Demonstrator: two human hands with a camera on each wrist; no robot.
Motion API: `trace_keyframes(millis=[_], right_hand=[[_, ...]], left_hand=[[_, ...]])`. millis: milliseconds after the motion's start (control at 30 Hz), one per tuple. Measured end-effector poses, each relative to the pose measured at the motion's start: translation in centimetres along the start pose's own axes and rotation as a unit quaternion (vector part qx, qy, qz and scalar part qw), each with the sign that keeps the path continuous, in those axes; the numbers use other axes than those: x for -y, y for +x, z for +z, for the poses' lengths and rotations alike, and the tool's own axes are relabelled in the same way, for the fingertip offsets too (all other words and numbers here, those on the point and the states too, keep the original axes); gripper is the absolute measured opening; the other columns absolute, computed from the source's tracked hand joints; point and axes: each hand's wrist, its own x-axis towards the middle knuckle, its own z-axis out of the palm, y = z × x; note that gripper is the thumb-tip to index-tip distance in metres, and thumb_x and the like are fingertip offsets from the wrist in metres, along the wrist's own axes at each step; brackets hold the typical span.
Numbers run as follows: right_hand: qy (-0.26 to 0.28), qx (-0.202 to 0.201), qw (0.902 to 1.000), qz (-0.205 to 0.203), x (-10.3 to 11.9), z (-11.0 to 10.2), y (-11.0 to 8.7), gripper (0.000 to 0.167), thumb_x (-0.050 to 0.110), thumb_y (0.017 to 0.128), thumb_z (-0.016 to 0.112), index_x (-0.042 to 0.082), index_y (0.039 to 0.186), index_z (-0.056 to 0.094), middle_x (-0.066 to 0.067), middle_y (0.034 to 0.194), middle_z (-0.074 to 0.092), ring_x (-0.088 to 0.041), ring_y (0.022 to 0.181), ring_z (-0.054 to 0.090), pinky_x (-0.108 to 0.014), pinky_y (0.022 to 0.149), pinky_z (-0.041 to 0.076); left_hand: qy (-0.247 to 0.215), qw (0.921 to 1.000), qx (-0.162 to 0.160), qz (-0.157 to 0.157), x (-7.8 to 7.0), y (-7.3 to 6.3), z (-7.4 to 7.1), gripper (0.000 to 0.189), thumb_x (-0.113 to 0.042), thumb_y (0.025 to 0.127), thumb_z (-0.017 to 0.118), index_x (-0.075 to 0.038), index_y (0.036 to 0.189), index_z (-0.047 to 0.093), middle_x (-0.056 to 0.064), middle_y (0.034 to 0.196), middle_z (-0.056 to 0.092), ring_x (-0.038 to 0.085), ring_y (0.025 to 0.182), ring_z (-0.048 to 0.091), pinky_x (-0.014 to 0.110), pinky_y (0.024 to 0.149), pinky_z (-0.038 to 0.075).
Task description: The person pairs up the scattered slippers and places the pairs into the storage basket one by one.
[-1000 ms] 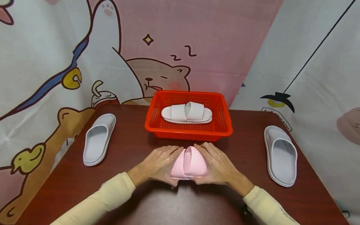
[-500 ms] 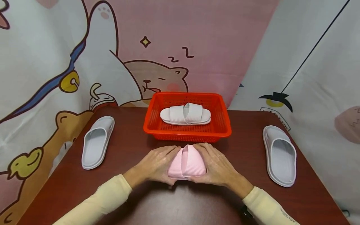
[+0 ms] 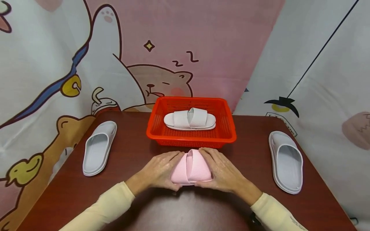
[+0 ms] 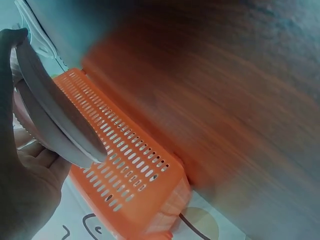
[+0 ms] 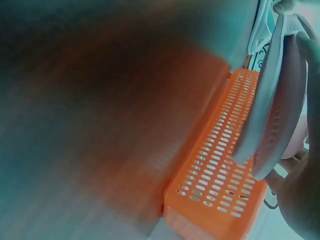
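head: white slippers in basket; right wrist: pink slippers' soles

Slide sandals sit between the person's left hand and right hand, over the table. Beyond the grip stands a basket with more slides in it; one clog lies well left of the grip, another clog well right.

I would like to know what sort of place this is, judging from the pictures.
Probably an indoor corner arranged as a makeshift workspace, though I cannot be sure: it has a dark reddish-brown table, a cartoon-printed cloth behind it, and grey slippers on either side of a red basket.
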Motion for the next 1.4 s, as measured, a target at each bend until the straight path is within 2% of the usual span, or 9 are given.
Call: trace_keyframes(millis=[133,233,433,533,733,933,1100,1200,1400], right_hand=[[0.012,0.019,0.9997,0.0,-0.2,-0.5,0.3,0.104,0.072,0.076,0.072,0.003,0.149,0.045,-0.01,0.144,0.048,-0.025,0.129,0.047,-0.047,0.105,0.043],[0.021,0.029,0.9993,0.012,-1.0,-1.6,0.7,0.096,0.068,0.081,0.071,0.003,0.147,0.048,-0.01,0.145,0.047,-0.026,0.131,0.046,-0.049,0.107,0.042],[0.009,-0.006,0.9955,0.094,-4.9,-4.4,1.7,0.071,0.049,0.09,0.07,0.005,0.144,0.055,-0.011,0.147,0.049,-0.031,0.135,0.043,-0.055,0.108,0.039],[-0.005,-0.007,0.99,0.141,-7.7,-4.9,2.0,0.073,0.048,0.094,0.066,0.001,0.148,0.049,-0.014,0.152,0.045,-0.035,0.14,0.037,-0.057,0.112,0.032],[-0.012,0.039,0.976,0.214,-11.3,-4.9,0.9,0.084,0.055,0.099,0.053,-0.006,0.154,0.034,-0.022,0.161,0.029,-0.041,0.149,0.02,-0.057,0.118,0.018],[-0.027,0.071,0.9718,0.223,-12.4,-4.6,-0.2,0.084,0.058,0.1,0.048,-0.004,0.155,0.034,-0.022,0.162,0.027,-0.04,0.151,0.016,-0.06,0.117,0.015],[-0.054,0.074,0.9763,0.196,-12.6,-4.6,-0.3,0.078,0.056,0.101,0.047,0.001,0.156,0.037,-0.019,0.161,0.033,-0.037,0.151,0.02,-0.062,0.116,0.018],[-0.063,0.08,0.977,0.187,-12.6,-4.7,-0.3,0.076,0.055,0.102,0.047,0.002,0.156,0.038,-0.018,0.16,0.034,-0.037,0.15,0.022,-0.061,0.116,0.019],[-0.061,0.102,0.9722,0.202,-12.4,-4.9,-0.2,0.079,0.058,0.102,0.045,0.003,0.157,0.034,-0.017,0.162,0.03,-0.038,0.15,0.02,-0.062,0.116,0.017]], left_hand=[[-0.002,1.0,-0.001,-0.006,0.0,-0.2,0.1,0.1,-0.063,0.067,0.079,-0.001,0.141,0.053,0.011,0.132,0.062,0.023,0.118,0.062,0.035,0.101,0.049],[0.003,0.9999,0.002,-0.013,0.1,-0.5,0.2,0.103,-0.065,0.065,0.079,-0.001,0.141,0.054,0.012,0.132,0.062,0.024,0.118,0.062,0.036,0.1,0.049],[0.007,0.9997,0.004,-0.023,0.5,-1.0,0.1,0.107,-0.066,0.061,0.081,0.0,0.142,0.054,0.013,0.133,0.062,0.025,0.119,0.061,0.037,0.101,0.048],[0.004,0.9997,0.005,-0.024,0.6,-1.2,0.1,0.107,-0.066,0.061,0.081,0.0,0.142,0.054,0.012,0.134,0.062,0.025,0.12,0.061,0.037,0.101,0.048],[-0.003,0.9995,0.015,-0.03,0.6,-1.3,0.1,0.109,-0.066,0.061,0.082,-0.002,0.143,0.053,0.012,0.135,0.061,0.025,0.121,0.06,0.037,0.101,0.048],[-0.003,0.9997,0.005,-0.024,0.9,-1.7,-0.1,0.108,-0.066,0.061,0.082,-0.002,0.143,0.053,0.012,0.135,0.061,0.025,0.12,0.061,0.037,0.101,0.048],[-0.001,0.9997,-0.005,-0.024,1.3,-1.6,-0.5,0.106,-0.065,0.062,0.081,-0.001,0.142,0.053,0.012,0.135,0.061,0.025,0.12,0.061,0.038,0.1,0.049],[-0.003,0.9997,-0.009,-0.023,1.5,-1.5,-0.9,0.105,-0.063,0.063,0.081,0.0,0.143,0.052,0.012,0.134,0.061,0.025,0.12,0.06,0.038,0.1,0.049],[0.0,0.9994,-0.029,-0.019,2.2,-1.1,-2.2,0.103,-0.06,0.064,0.082,0.0,0.143,0.053,0.012,0.134,0.062,0.026,0.117,0.062,0.039,0.098,0.051]])
